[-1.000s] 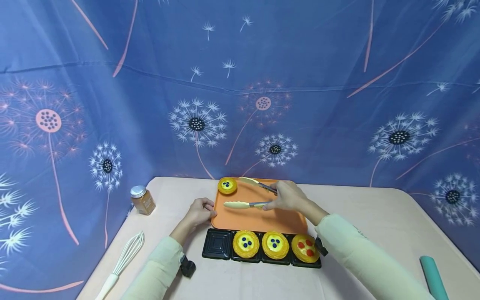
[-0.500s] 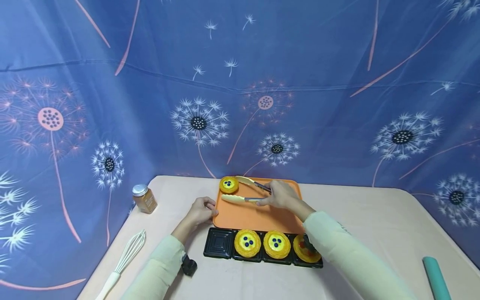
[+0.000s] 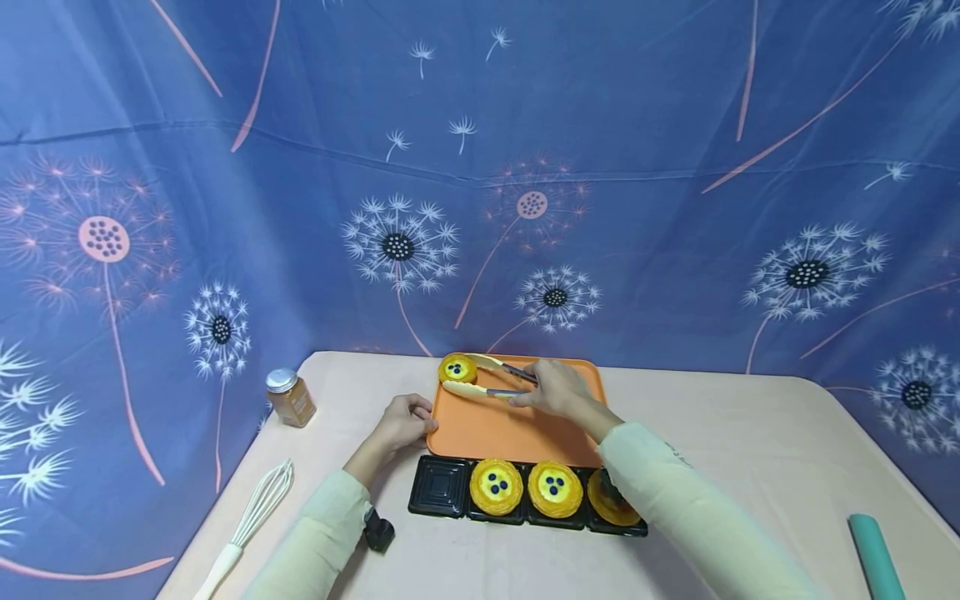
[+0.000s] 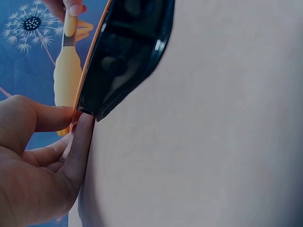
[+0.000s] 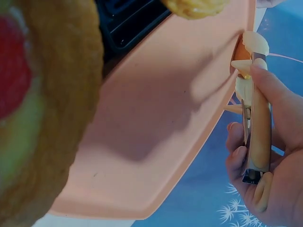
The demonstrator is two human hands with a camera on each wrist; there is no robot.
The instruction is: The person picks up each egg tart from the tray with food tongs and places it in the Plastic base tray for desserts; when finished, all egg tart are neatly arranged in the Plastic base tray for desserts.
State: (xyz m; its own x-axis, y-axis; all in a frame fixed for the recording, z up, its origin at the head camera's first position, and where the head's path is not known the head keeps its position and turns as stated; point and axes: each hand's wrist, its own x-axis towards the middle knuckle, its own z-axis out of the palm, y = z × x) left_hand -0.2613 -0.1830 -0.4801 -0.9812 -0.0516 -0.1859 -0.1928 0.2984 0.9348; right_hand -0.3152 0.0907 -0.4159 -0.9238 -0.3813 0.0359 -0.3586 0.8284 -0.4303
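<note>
My right hand (image 3: 558, 387) grips a pair of tongs (image 3: 467, 389) with pale yellow tips. The tips lie around a small egg tart (image 3: 455, 368) with dark blue dots, at the far left corner of the orange tray (image 3: 510, 429). In the right wrist view the fingers wrap round the handle of the tongs (image 5: 261, 127). My left hand (image 3: 403, 422) pinches the tray's left edge, thumb on top in the left wrist view. In front of the tray sits a black compartment box (image 3: 437, 486); its leftmost section is bare, the others hold tarts (image 3: 496, 487).
A spice jar (image 3: 290, 398) with a silver lid stands at the back left, and a white whisk (image 3: 258, 504) lies nearer. At the right edge is a teal cylinder (image 3: 876, 556). A blue dandelion cloth (image 3: 637, 250) hangs behind the table.
My right hand has carried the tongs left, and their tips now reach either side of the tart on the tray. My left hand has stayed at the tray's edge.
</note>
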